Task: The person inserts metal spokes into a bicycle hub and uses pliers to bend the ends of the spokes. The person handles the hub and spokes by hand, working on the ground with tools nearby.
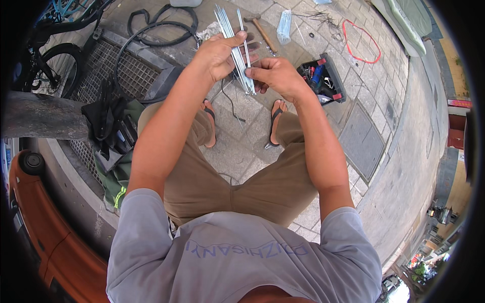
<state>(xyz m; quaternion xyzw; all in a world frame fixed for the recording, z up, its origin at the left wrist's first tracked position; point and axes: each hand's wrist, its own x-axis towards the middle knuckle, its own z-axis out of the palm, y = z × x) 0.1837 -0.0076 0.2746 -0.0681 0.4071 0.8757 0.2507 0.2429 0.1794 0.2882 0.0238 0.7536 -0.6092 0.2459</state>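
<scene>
A bundle of long, thin silver spokes (233, 49) stands upright in my left hand (218, 54), whose thumb and fingers close round it. One spoke (242, 31) leans a little apart from the others at the top. My right hand (275, 76) pinches near the lower part of the spokes with thumb and forefinger. Their lower ends stick out just below both hands, above the paving between my feet. Part of the left fingers is hidden behind the bundle.
Beyond my hands lie a hammer (262, 35), a clear plastic packet (284, 28) and black tyres or hoses (161, 26). An open toolbox (336, 81) stands at right, near a red loop (378, 50). A metal grate (108, 65), a bicycle (55, 68) and dark bags (108, 116) are at left.
</scene>
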